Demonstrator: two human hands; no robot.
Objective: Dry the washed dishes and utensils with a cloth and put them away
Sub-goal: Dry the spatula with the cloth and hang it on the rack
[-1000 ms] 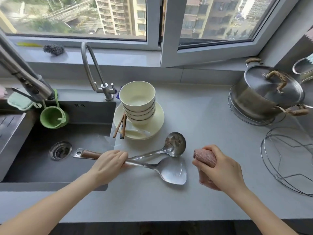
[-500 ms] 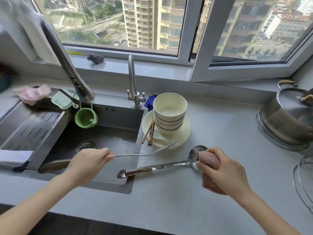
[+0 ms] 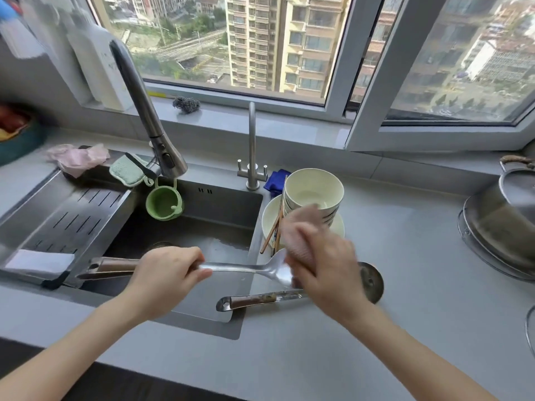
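1. The left hand (image 3: 168, 273) has a closed grip around the handle of a steel spatula (image 3: 240, 269), held level over the right part of the sink (image 3: 185, 227).
2. The spatula's wooden handle end sticks out to the left of the fist; its blade points right, at the sink's edge.
3. The right hand (image 3: 327, 273) is closed around a bunched pink cloth (image 3: 301, 233) and presses it onto the spatula blade; hand and cloth are motion-blurred.
4. A steel ladle (image 3: 260, 299) lies on the grey table (image 3: 405, 285) just below the spatula, its handle end reaching over the sink corner and its bowl showing beyond the right hand.
5. Behind the hands, a stack of cream bowls (image 3: 314, 192) stands on a cream plate (image 3: 270, 218), with chopsticks (image 3: 275, 227) leaning at the stack's left side.
6. A steel pot (image 3: 503, 221) sits at the far right of the table.
7. A green cup (image 3: 164, 202) hangs under the faucet (image 3: 144, 111).
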